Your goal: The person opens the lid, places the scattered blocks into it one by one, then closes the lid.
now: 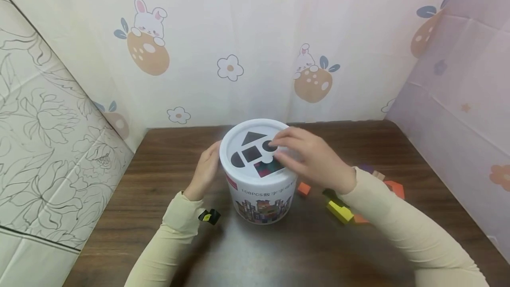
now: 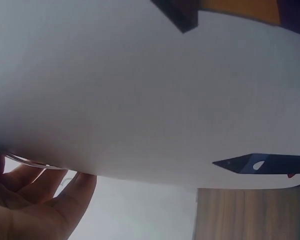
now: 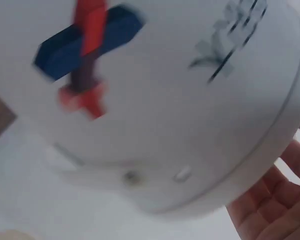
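A white round bucket point(image 1: 260, 189) stands upright on the table, with a printed picture of buildings round its side. Its lid point(image 1: 235, 174) has several cut-out shapes, among them a triangle, a square and a circle. Against the bucket's left side rests my left hand point(image 1: 207, 167); in the left wrist view its fingers point(image 2: 77, 200) touch the bucket near the rim. My right hand point(image 1: 308, 152) is over the right part of the lid, fingers loosely bent and fingertips right at the round hole. No block shows between them.
An orange block point(image 1: 304, 189) lies just right of the bucket. Farther right, a yellow block point(image 1: 340, 211) and several others lie partly hidden by the right sleeve. A black strap piece point(image 1: 210, 216) shows beside the left cuff. A patterned curtain point(image 1: 255, 79) hangs behind the wooden table point(image 1: 167, 154).
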Available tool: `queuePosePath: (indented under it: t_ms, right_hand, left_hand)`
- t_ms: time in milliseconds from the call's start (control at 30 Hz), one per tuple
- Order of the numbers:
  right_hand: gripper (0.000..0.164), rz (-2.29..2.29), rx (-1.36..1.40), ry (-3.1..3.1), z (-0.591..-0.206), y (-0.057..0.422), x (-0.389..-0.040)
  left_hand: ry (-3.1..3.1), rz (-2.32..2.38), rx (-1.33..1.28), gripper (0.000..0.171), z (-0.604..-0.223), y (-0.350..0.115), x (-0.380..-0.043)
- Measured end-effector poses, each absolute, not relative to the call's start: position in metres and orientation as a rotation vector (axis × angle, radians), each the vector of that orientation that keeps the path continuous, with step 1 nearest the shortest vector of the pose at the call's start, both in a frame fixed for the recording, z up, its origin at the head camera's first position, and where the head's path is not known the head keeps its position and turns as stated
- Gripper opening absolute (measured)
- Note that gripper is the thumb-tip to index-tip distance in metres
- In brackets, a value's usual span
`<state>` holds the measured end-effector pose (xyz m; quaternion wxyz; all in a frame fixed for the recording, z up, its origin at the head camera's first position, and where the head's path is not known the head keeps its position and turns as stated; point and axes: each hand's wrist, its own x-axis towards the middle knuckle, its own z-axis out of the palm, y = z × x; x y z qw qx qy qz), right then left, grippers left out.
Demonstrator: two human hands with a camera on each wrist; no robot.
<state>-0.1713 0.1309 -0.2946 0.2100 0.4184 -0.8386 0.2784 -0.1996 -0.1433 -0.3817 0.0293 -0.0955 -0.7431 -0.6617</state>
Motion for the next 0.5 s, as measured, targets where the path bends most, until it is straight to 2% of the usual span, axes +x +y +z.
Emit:
queuePosePath:
  t_ms: [233, 500]
  right_hand:
    - [0.021, 0.438, 1.432, -2.236, -0.294, 0.109, -0.155]
    - [0.03, 0.158, 1.47, -2.151, -0.296, 0.099, -0.142]
  left_hand:
    - [-2.261, -2.06, -0.308, 0.045, -0.384, -0.142, -0.199]
    - [-2.269, -2.039, -0.298, 0.046, -0.386, -0.142, -0.2]
